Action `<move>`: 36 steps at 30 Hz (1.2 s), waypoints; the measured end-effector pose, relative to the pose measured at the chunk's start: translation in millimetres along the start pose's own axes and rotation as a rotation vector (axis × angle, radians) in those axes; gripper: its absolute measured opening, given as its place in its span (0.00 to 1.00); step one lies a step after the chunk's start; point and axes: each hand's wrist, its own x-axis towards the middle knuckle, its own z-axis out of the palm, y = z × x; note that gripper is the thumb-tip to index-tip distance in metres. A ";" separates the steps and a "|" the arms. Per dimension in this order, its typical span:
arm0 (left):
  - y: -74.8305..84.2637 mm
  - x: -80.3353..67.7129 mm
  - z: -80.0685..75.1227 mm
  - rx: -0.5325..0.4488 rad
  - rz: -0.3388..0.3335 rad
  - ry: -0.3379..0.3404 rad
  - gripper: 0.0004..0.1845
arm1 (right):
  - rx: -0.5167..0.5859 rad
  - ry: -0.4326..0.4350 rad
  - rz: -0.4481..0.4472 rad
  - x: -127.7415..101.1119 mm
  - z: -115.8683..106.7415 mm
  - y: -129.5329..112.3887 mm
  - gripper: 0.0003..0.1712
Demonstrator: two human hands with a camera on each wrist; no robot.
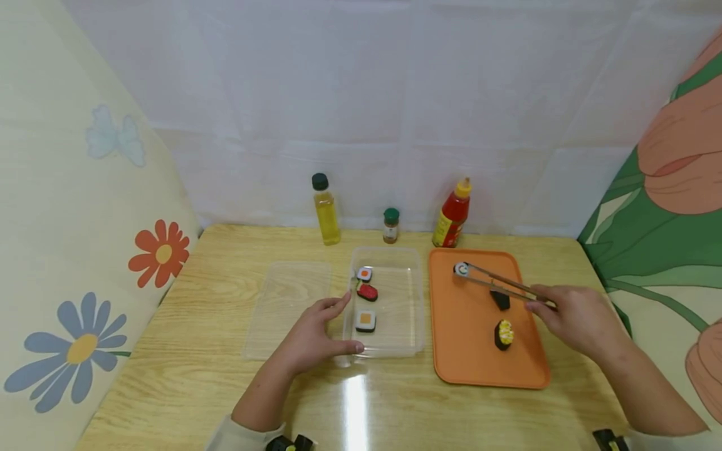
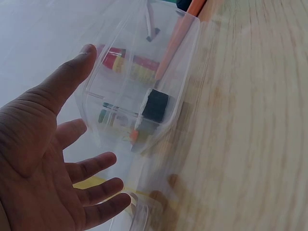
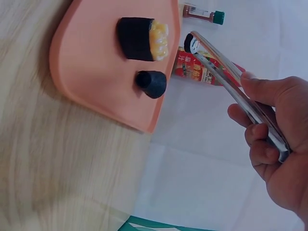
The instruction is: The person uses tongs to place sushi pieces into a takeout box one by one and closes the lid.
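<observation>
No text, brand or number is showing clearly enough to read anywhere. The red sauce bottle (image 1: pixel 452 215) is carrying a yellow and red label (image 3: pixel 191 67), but its print is coming out only as a blur in the head and right wrist views. The spice jar (image 1: pixel 390 225) label is appearing too small to make out.

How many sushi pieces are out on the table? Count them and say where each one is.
6. Three lie in the clear container. Two lie on the orange tray. One roll is pinched in the tongs held by the right hand.
</observation>
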 end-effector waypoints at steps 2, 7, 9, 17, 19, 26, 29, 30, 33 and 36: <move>-0.2 0.2 0.0 -0.005 0.000 0.000 0.57 | 0.009 -0.001 -0.006 1.2 -1.0 -1.9 0.20; -0.7 0.4 -0.1 -0.005 0.003 0.001 0.57 | 0.034 0.023 -0.030 3.7 -3.4 -6.8 0.19; -0.7 0.5 -0.3 -0.001 0.004 0.002 0.57 | 0.042 0.034 -0.043 4.7 -4.4 -8.9 0.19; -1.1 0.8 -0.1 0.006 0.006 0.000 0.57 | 0.054 0.047 -0.066 10.6 -9.4 -18.3 0.20; -1.2 0.7 0.0 0.006 0.005 0.000 0.57 | 0.053 0.049 -0.073 12.6 -10.2 -20.3 0.20; -0.8 0.7 -0.3 0.002 0.004 0.000 0.57 | 0.067 0.057 -0.110 20.6 -12.2 -27.6 0.19; -0.6 0.8 -0.6 0.000 0.002 -0.001 0.57 | 0.081 0.055 -0.118 24.0 -12.5 -31.7 0.18; -0.5 0.9 -0.6 0.001 0.002 0.000 0.57 | 0.085 0.053 -0.116 25.1 -12.3 -33.2 0.18; -0.7 1.0 -0.5 0.002 -0.001 0.000 0.57 | 0.095 0.045 -0.114 29.0 -12.0 -38.3 0.17; -0.9 1.1 -0.4 0.001 -0.003 -0.001 0.57 | 0.102 0.018 -0.097 32.8 -11.5 -43.0 0.17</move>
